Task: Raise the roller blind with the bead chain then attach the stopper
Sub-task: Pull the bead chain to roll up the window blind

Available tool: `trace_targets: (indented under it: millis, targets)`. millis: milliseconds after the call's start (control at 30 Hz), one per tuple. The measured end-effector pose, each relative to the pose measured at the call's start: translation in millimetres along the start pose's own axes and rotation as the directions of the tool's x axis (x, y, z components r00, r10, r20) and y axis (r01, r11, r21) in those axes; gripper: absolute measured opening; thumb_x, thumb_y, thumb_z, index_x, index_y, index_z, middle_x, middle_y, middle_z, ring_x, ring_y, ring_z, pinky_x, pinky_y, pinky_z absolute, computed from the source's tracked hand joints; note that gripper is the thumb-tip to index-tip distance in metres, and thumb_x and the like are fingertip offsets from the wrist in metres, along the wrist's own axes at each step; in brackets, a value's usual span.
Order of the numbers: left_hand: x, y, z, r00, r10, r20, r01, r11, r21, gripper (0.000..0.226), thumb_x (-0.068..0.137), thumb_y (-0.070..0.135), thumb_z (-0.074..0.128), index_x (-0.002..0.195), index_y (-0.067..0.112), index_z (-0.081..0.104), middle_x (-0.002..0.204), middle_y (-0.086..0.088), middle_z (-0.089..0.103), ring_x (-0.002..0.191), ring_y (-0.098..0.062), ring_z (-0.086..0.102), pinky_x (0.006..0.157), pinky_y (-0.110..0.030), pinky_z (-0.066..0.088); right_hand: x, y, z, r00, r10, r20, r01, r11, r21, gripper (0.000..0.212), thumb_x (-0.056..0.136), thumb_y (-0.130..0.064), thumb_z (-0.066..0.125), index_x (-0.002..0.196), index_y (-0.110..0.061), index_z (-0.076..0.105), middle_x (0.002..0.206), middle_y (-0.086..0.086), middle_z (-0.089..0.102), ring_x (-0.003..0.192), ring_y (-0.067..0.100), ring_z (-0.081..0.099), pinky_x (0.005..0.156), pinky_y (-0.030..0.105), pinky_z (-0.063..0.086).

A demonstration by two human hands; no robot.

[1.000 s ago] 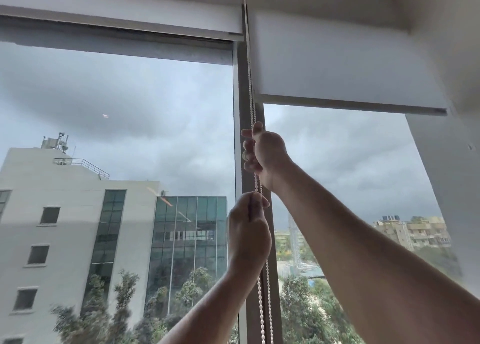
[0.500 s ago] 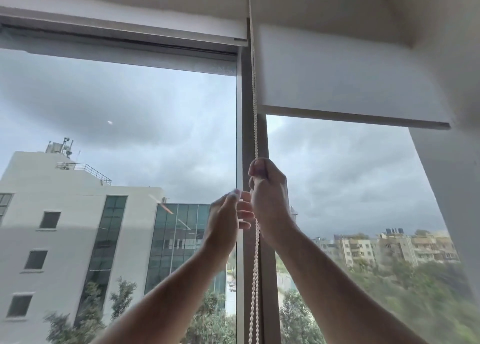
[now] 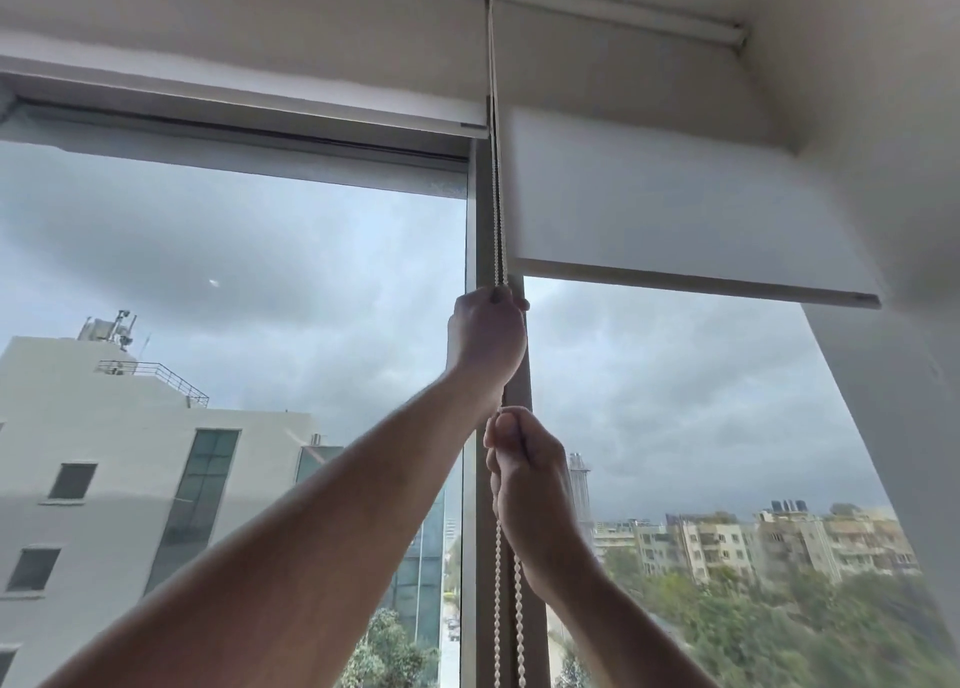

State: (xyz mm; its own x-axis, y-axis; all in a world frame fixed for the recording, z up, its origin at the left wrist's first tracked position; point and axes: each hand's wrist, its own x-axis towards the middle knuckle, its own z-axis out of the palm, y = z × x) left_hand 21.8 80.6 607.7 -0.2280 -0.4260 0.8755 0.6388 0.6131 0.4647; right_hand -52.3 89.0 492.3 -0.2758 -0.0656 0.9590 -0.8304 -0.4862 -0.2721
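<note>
At the window, centre post: white bead chain (image 3: 497,178) hangs in two strands from the top roller down past the lower frame edge, running along the grey mullion (image 3: 485,209).
Left hand (image 3: 485,336): the upper one, fist curled round the chain just under the blind's lower left corner; chain enters at the top of the fist beside the thumb, fingers closed tight on it.
Right hand (image 3: 530,484): lower, below the left wrist, fingers curled round the chain; strands leave under the palm and hang on down.
Chain texture: small round white beads, evenly strung, taut above the left hand, looser below the right.
Roller blind (image 3: 675,209): right pane, flat matte white fabric, straight bottom bar (image 3: 727,288), partly raised, covers the top of the glass.
Left blind (image 3: 260,100): rolled nearly all the way up, white.
Outside: grey cloud, white block building (image 3: 104,469), trees, distant flats.
</note>
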Motion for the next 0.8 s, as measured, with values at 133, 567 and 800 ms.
trace_targets:
  millis: [133, 567, 800]
  targets:
    - [-7.0, 0.3, 0.3, 0.987, 0.158, -0.025, -0.152, 0.976, 0.156, 0.034, 0.097, 0.013, 0.036, 0.088, 0.011, 0.069, 0.072, 0.006, 0.060, 0.059, -0.012, 0.051, 0.053, -0.026, 0.039, 9.3, -6.9, -11.8, 0.982, 0.150, 0.112, -0.158, 0.985, 0.070, 0.042, 0.107, -0.029, 0.038, 0.070, -0.023, 0.055, 0.057, 0.002, 0.039, 0.045, 0.015, 0.030, 0.044, 0.027, 0.026]
    - [-33.2, -25.8, -11.9, 0.974, 0.225, -0.001, -0.222, 0.964, 0.143, 0.039, 0.100, 0.017, 0.038, 0.065, 0.019, 0.055, 0.057, 0.007, 0.049, 0.053, -0.009, 0.043, 0.050, -0.028, 0.031, 115.4, -84.9, -18.4, 0.919, 0.369, 0.141, -0.393, 0.821, 0.414, 0.034, 0.107, -0.029, 0.038, 0.112, 0.001, 0.054, 0.082, 0.014, 0.063, 0.060, 0.018, 0.064, 0.050, 0.023, 0.052]
    - [-48.6, -36.9, -19.3, 0.971, 0.238, 0.011, -0.237, 0.958, 0.161, 0.035, 0.094, 0.008, 0.041, 0.063, 0.018, 0.054, 0.050, 0.007, 0.043, 0.046, -0.007, 0.038, 0.044, -0.022, 0.024, 125.3, -109.2, 8.8, 0.893, 0.446, 0.061, -0.424, 0.788, 0.446, 0.036, 0.098, -0.007, 0.028, 0.074, -0.013, 0.054, 0.055, -0.004, 0.033, 0.039, 0.007, 0.020, 0.034, 0.018, 0.015]
